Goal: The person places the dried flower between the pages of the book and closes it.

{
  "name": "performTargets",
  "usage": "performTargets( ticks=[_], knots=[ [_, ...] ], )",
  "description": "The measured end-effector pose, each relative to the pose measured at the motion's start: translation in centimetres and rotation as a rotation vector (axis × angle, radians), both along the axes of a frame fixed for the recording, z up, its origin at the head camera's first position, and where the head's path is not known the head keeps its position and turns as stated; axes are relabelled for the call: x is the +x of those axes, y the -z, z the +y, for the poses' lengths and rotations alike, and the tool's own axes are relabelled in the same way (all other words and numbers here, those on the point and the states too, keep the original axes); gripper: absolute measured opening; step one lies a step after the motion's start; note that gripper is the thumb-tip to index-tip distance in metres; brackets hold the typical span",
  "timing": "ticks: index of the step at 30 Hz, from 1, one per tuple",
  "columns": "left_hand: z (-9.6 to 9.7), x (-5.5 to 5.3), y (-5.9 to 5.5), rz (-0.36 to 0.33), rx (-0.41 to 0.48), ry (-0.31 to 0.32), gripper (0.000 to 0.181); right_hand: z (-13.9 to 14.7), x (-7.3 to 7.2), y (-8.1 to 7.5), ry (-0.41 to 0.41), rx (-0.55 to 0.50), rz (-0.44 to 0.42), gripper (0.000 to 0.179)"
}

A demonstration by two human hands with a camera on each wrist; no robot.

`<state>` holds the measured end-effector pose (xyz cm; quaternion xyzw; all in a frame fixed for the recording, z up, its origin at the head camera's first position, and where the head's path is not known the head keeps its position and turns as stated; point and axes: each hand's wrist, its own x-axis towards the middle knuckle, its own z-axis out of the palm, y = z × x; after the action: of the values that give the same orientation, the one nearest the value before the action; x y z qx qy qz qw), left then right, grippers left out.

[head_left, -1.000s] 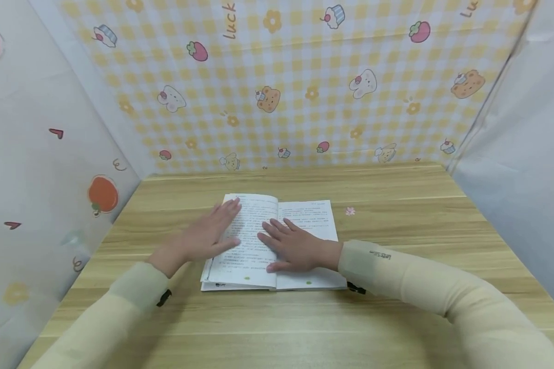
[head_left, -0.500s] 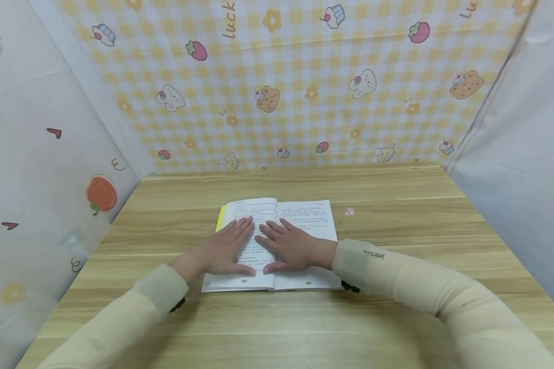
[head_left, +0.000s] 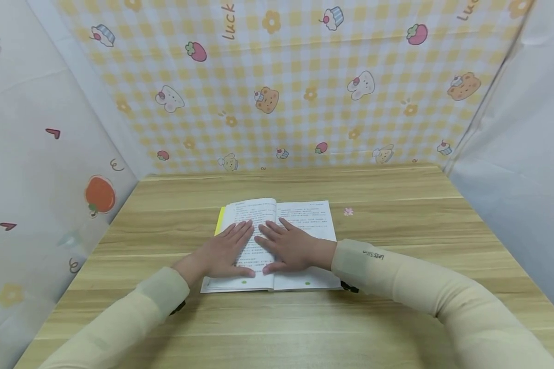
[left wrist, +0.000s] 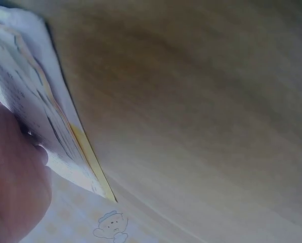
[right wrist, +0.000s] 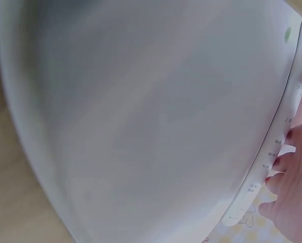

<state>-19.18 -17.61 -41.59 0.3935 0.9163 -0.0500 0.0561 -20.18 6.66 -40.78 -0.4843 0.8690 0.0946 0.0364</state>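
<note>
An open book [head_left: 304, 215] with printed text lies on the table, a yellow strip showing along its far left edge. My left hand [head_left: 228, 251] rests flat on the left page, fingers straight and thumb stretched toward the spine. Across the spine lies my right hand [head_left: 293, 248], fingers spread, its fingertips over the left page and its palm on the right one. In the left wrist view the edges of the book's pages [left wrist: 44, 116] fan slightly beside the left hand [left wrist: 14, 172]. The right wrist view has the right page [right wrist: 156, 121] close up, with the right hand [right wrist: 292, 187] at the edge.
The wood-grain table [head_left: 277, 328] extends around the book. A small pink flower [head_left: 348, 211] shows on the tabletop right of the book. A yellow checked cloth [head_left: 304, 92] stands behind the table, with white cloth walls at both sides.
My left hand has moved right and down onto the left page, which now lies lower, and the yellow edge has come into sight. My right hand has stayed nearly in place.
</note>
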Motion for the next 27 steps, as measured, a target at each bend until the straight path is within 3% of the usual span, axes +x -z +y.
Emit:
performTargets(
  ticks=[5,11,19,22,27],
  knots=[
    [-0.1,-0.1,0.3,0.013,0.003,0.011,0.107,0.9,-0.4,-0.3,0.005,-0.075,-0.036,0.083],
    [-0.1,-0.2,0.5,0.008,0.004,-0.001,0.109,3.4,-1.2,-1.0,0.02,-0.27,-0.129,0.078],
    [-0.2,0.0,0.6,0.012,0.017,-0.001,0.109,7.5,-2.0,-1.7,0.012,-0.491,-0.171,0.07],
    [-0.2,0.0,0.5,0.012,0.021,0.002,0.108,9.2,-2.3,-1.9,0.07,-0.562,-0.209,0.068],
    [-0.2,0.2,0.4,-0.005,0.008,-0.011,0.109,12.0,-3.4,-2.0,0.244,-0.682,-0.311,0.062]
  ],
)
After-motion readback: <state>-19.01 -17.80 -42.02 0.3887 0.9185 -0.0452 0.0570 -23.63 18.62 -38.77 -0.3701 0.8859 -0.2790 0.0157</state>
